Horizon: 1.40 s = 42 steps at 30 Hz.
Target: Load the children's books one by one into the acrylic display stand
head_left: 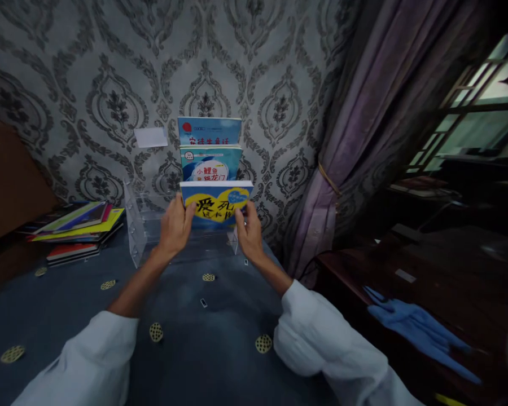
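Between my two hands is a blue book with a yellow heart-like shape on its cover [214, 206], its front facing me. My left hand [175, 225] grips its left edge, thumb on the cover. On the opposite edge, my right hand [249, 228] is closed the same way. Behind it, a clear acrylic book rack [135, 225] stands against the wall. Two more books rise one behind the other in the rack: a teal-blue book [210, 163] and, farthest back, a blue book with red characters [209, 131]. The lower part of the rack is partly hidden by the held book.
A stack of books and folders [78, 225] lies at the left on the dark blue patterned cloth [182, 349]. A tied purple curtain [322, 186] hangs to the right. Beyond it, blue gloves [415, 327] rest on a dark wooden surface [440, 270]. A white label [150, 137] is near the wall.
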Tool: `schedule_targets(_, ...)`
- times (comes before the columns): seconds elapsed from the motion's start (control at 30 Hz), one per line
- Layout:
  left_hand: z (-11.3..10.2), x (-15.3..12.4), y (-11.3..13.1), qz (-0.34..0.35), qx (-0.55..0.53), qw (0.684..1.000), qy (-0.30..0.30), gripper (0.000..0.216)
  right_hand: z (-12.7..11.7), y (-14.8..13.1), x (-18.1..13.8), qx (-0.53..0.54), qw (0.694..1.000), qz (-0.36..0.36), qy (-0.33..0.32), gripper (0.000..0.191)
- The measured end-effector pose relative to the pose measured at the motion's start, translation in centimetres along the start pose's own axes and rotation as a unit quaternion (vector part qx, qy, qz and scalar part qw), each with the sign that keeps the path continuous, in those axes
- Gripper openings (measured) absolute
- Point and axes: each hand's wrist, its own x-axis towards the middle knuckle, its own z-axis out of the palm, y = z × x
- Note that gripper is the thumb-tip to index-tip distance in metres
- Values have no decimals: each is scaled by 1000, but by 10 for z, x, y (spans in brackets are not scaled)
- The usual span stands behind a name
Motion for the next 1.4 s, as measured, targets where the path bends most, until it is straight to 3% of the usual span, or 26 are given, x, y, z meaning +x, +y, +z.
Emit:
schedule_targets(0.17,1,28,7,56,-18,998,0,55,1,3,35,31,998,-51,16,33)
schedule_targets(0.43,8,26,-7,54,-16,998,8,50,7,18,46,35,996,-84,17,32)
schedule_targets(0.63,18,22,-16,87,59,994,19,45,2,25,47,36,994,-104,-4,29)
schedule_targets(1.07,28,20,-7,74,109,991,7,18,-7,52,49,-2,996,-56,-64,31)
schedule_targets(1.4,37,17,-22,39,144,989,3,33,-4,61,46,-47,995,-29,-82,29)
